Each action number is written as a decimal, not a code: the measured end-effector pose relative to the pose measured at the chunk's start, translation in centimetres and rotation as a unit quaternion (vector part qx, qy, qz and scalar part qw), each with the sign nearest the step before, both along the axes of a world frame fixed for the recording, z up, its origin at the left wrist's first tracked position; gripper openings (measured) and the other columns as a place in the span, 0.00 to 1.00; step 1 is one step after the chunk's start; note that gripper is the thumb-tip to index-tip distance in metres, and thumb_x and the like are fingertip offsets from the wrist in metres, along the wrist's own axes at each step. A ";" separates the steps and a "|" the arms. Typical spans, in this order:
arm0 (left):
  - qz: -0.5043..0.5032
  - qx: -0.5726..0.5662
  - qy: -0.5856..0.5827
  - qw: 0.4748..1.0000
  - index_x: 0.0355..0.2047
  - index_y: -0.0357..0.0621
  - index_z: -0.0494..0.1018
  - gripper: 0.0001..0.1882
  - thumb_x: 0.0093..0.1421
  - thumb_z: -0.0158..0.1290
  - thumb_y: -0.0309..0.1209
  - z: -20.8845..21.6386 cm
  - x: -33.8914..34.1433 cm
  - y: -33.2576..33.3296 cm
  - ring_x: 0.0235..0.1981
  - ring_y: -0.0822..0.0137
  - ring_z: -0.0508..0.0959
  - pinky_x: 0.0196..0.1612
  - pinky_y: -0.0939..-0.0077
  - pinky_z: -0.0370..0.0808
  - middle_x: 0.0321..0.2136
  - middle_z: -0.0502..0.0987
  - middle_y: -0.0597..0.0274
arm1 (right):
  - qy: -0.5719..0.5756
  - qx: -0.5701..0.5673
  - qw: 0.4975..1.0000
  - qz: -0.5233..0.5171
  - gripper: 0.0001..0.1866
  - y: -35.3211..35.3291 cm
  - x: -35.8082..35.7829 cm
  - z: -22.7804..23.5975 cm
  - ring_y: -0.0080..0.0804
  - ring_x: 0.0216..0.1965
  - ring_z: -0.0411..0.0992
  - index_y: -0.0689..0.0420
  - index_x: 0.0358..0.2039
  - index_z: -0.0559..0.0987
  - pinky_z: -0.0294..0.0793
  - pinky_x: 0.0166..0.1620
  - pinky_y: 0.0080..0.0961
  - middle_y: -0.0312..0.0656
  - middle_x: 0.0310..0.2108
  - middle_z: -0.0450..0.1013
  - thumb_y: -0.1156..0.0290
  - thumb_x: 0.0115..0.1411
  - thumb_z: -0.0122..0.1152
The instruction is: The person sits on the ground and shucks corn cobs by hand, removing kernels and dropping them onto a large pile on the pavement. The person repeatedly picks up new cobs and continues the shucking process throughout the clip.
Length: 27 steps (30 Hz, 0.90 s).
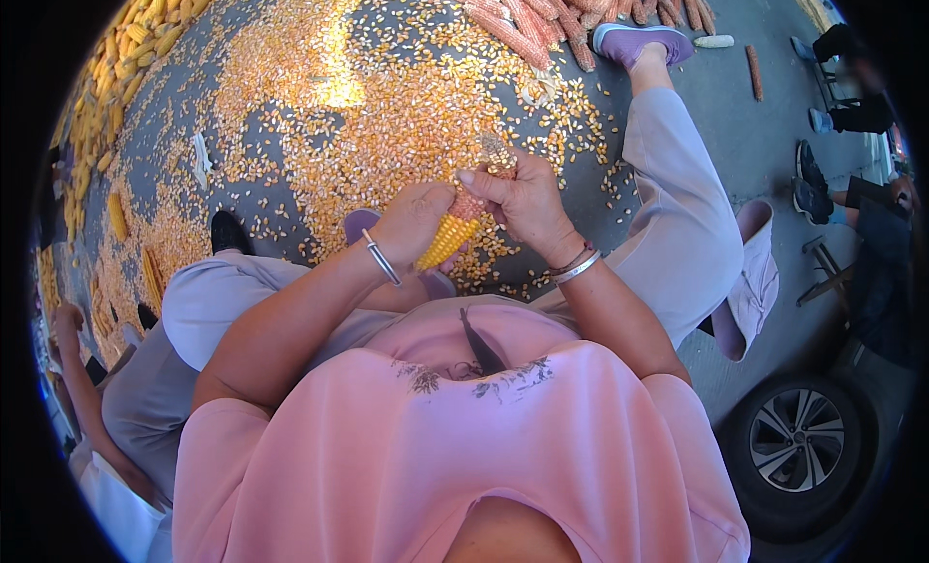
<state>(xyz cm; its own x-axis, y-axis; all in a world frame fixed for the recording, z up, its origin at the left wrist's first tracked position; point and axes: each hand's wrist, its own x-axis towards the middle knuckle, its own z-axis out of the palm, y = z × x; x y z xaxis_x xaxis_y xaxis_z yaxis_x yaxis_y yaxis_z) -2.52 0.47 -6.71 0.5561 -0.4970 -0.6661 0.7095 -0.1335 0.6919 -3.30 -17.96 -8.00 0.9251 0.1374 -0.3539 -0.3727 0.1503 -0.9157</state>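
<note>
An ear of corn is held in front of me between my two hands. Its lower part still carries rows of yellow kernels, while the stretch between my thumbs is bare and pinkish. My left hand is closed round its left side. My right hand is closed with its thumb pressed toward the bare stretch. From the top of my right fist sticks a pale, speckled cob end; whether it belongs to the same ear, I cannot tell. Loose kernels cover the ground beneath and beyond my hands.
Stripped reddish cobs are piled at the far middle, beside my right shoe. Full yellow ears are heaped at the far left. Another person's arm shows at left. On the right are a car wheel and seated people's feet.
</note>
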 end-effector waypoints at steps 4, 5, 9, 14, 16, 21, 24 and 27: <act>0.036 -0.008 0.057 0.998 0.43 0.40 0.72 0.21 0.70 0.38 0.45 0.7 0.4 -0.3 0.16 0.66 0.77 0.12 0.77 0.70 0.22 0.77 0.55 | -0.034 0.034 0.999 0.004 0.12 -0.3 0.2 0.4 0.17 0.29 0.73 0.63 0.40 0.80 0.75 0.33 0.18 0.33 0.30 0.77 0.70 0.59 0.69; 0.043 -0.013 0.074 0.996 0.45 0.40 0.72 0.21 0.71 0.39 0.45 1.0 0.6 -0.4 0.17 0.66 0.78 0.13 0.77 0.71 0.23 0.77 0.55 | -0.030 0.048 0.998 -0.002 0.12 -0.3 0.3 0.8 0.16 0.28 0.72 0.62 0.40 0.80 0.74 0.32 0.17 0.32 0.29 0.77 0.70 0.59 0.69; 0.034 -0.083 0.059 0.994 0.52 0.41 0.70 0.21 0.70 0.40 0.42 0.6 1.4 0.3 0.27 0.64 0.81 0.19 0.74 0.76 0.32 0.79 0.54 | -0.032 0.012 0.999 -0.019 0.10 -1.2 0.7 0.2 0.12 0.23 0.69 0.60 0.37 0.81 0.69 0.25 0.14 0.30 0.25 0.76 0.69 0.59 0.69; 0.029 -0.139 0.060 0.988 0.54 0.40 0.70 0.19 0.68 0.44 0.38 1.5 1.7 0.8 0.35 0.61 0.82 0.27 0.71 0.79 0.41 0.78 0.55 | -0.038 -0.018 0.999 -0.034 0.12 -1.9 1.0 -0.2 0.11 0.19 0.66 0.59 0.36 0.80 0.64 0.21 0.13 0.29 0.22 0.75 0.66 0.57 0.72; 0.023 -0.147 0.060 0.987 0.54 0.39 0.70 0.19 0.68 0.46 0.37 1.2 1.7 0.9 0.35 0.61 0.82 0.28 0.70 0.79 0.42 0.79 0.55 | -0.049 -0.006 0.998 -0.038 0.11 -1.8 0.9 -0.2 0.12 0.17 0.65 0.59 0.33 0.80 0.62 0.19 0.13 0.29 0.20 0.73 0.67 0.57 0.72; 0.030 -0.135 0.073 0.988 0.53 0.36 0.71 0.19 0.65 0.51 0.33 1.0 1.6 0.8 0.36 0.61 0.82 0.31 0.70 0.80 0.43 0.78 0.55 | -0.105 0.011 0.994 -0.039 0.08 -1.2 0.9 -0.1 0.12 0.17 0.65 0.59 0.31 0.79 0.60 0.18 0.13 0.29 0.18 0.71 0.71 0.58 0.70; 0.027 -0.102 0.070 0.992 0.53 0.36 0.71 0.19 0.64 0.54 0.32 0.7 1.7 0.8 0.39 0.64 0.81 0.37 0.72 0.80 0.43 0.78 0.57 | -0.106 0.045 0.991 -0.062 0.09 -0.6 0.8 -0.8 0.12 0.19 0.66 0.59 0.32 0.79 0.63 0.21 0.13 0.29 0.21 0.73 0.71 0.57 0.71; 0.010 -0.075 -0.005 0.997 0.52 0.37 0.72 0.19 0.62 0.56 0.31 -1.2 1.2 0.8 0.42 0.67 0.79 0.42 0.75 0.78 0.44 0.78 0.60 | -0.039 -0.002 0.999 0.014 0.15 -1.3 0.6 0.8 0.17 0.31 0.74 0.61 0.44 0.80 0.76 0.33 0.17 0.34 0.30 0.78 0.75 0.56 0.70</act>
<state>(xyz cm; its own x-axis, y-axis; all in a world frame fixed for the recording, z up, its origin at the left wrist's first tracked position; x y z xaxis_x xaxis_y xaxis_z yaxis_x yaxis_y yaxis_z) -1.27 1.29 -7.88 0.5727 -0.5793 -0.5800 0.7046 -0.0137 0.7094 -2.71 -19.23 -7.15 0.9456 0.1614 -0.2825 -0.3049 0.1364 -0.9426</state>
